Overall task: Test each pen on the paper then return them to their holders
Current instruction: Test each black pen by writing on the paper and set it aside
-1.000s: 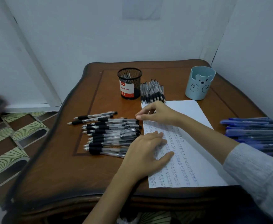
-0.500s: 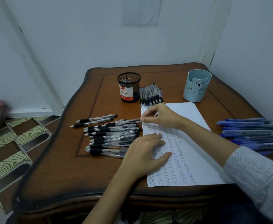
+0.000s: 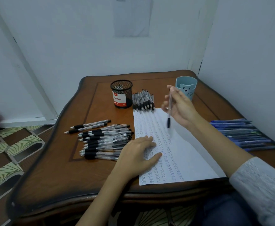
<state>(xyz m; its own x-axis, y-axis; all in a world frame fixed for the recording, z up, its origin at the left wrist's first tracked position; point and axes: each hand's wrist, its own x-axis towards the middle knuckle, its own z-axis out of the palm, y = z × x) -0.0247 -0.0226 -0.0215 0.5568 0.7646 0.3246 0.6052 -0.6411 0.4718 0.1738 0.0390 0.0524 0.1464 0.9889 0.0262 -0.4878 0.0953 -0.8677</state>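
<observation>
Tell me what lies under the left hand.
The left hand rests flat on the paper, at its left edge. Rows of scribbles run under the fingers. The hand hides the writing beneath it and the near ends of some black pens.

Pen (image 3: 168, 121), clear barrel with black grip section, pinched near upright and tip down by the right hand (image 3: 180, 108). Directly below the grip: lined paper (image 3: 182, 152), flat, covered in writing. Left: loose black pens (image 3: 104, 141), pen row (image 3: 143, 101), mesh holder (image 3: 121, 93). Just behind: bear holder (image 3: 186, 88). Right: blue pens (image 3: 244, 134).
</observation>
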